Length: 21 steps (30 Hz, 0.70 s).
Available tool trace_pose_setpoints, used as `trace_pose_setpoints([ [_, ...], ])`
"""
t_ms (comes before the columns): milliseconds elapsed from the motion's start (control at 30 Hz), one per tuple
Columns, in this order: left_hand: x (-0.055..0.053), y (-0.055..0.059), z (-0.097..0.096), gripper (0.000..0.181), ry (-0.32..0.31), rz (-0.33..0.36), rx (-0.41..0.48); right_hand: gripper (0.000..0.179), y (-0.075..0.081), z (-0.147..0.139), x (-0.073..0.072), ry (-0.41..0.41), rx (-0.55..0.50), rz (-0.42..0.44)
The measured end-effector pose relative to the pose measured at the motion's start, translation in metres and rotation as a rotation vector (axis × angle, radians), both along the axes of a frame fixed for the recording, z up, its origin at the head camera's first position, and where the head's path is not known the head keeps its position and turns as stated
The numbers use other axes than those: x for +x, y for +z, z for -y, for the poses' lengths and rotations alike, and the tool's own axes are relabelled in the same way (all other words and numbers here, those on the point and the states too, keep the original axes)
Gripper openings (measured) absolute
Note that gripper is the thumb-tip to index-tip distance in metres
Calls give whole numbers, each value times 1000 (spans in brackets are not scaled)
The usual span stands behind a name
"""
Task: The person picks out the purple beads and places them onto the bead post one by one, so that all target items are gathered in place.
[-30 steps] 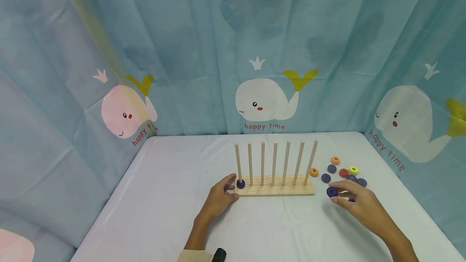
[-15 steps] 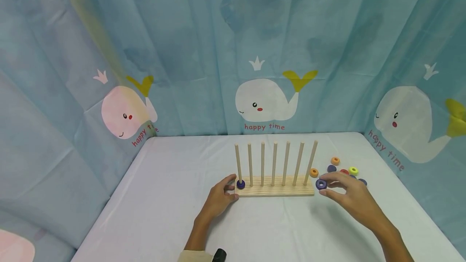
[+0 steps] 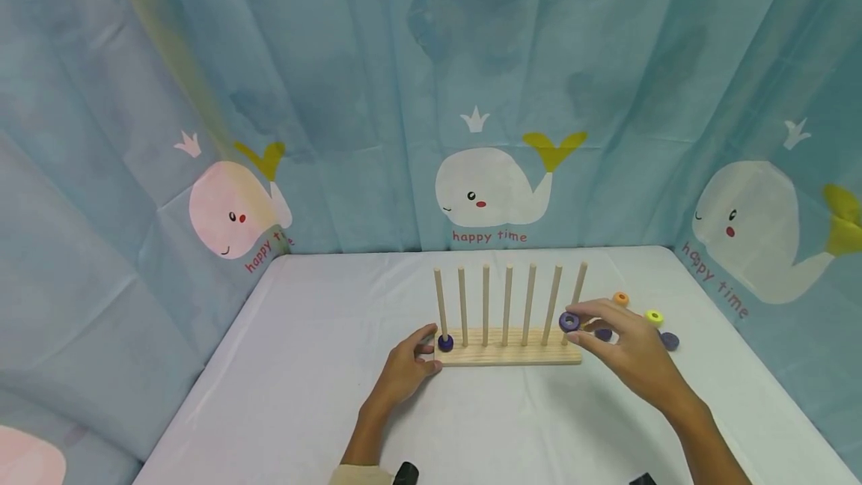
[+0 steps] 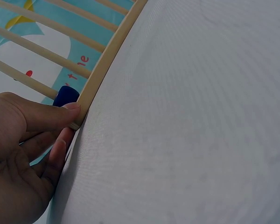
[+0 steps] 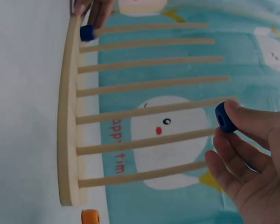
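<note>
A wooden peg rack (image 3: 505, 354) with several upright pegs stands on the white table. One dark blue ring (image 3: 445, 343) sits at the foot of its leftmost peg. My left hand (image 3: 404, 369) grips the left end of the base, with the thumb (image 4: 60, 115) on the front edge in the left wrist view. Between thumb and fingertips, my right hand (image 3: 629, 350) pinches a second blue ring (image 3: 569, 322), its hole facing the head camera. That held ring is raised off the table and overlaps the rightmost pegs in the head view.
Loose rings lie right of the rack: an orange ring (image 3: 621, 298), a yellow ring (image 3: 653, 317) and a dark blue ring (image 3: 670, 340). Another blue ring (image 3: 603, 334) shows behind the right fingers; others are hidden by that hand. A whale-print curtain (image 3: 364, 96) hangs behind the table.
My right hand has carried the pinched blue ring leftward and up, from over the loose rings to the rack's right end. The left hand and the rack have stayed in place.
</note>
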<state>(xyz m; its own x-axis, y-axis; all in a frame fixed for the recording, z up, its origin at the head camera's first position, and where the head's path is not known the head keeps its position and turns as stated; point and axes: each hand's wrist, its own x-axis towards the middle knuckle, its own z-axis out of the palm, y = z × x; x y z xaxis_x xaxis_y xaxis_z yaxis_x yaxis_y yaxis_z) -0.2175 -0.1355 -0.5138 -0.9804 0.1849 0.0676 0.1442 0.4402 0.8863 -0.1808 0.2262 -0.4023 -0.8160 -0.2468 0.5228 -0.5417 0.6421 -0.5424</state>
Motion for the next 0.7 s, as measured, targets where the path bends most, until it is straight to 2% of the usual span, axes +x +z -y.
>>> trace_pose_setpoints([
  [233, 0, -1, 0, 67, -6, -15, -12, 34, 12, 14, -4, 18, -5, -23],
  [533, 1, -2, 1, 67, 0, -6, -12, 37, 25, 31, -8, 77, -60, -49],
  [700, 0, -1, 0, 67, 0, -12, -21, 38, 31, 39, -10, 65, -67, -90],
])
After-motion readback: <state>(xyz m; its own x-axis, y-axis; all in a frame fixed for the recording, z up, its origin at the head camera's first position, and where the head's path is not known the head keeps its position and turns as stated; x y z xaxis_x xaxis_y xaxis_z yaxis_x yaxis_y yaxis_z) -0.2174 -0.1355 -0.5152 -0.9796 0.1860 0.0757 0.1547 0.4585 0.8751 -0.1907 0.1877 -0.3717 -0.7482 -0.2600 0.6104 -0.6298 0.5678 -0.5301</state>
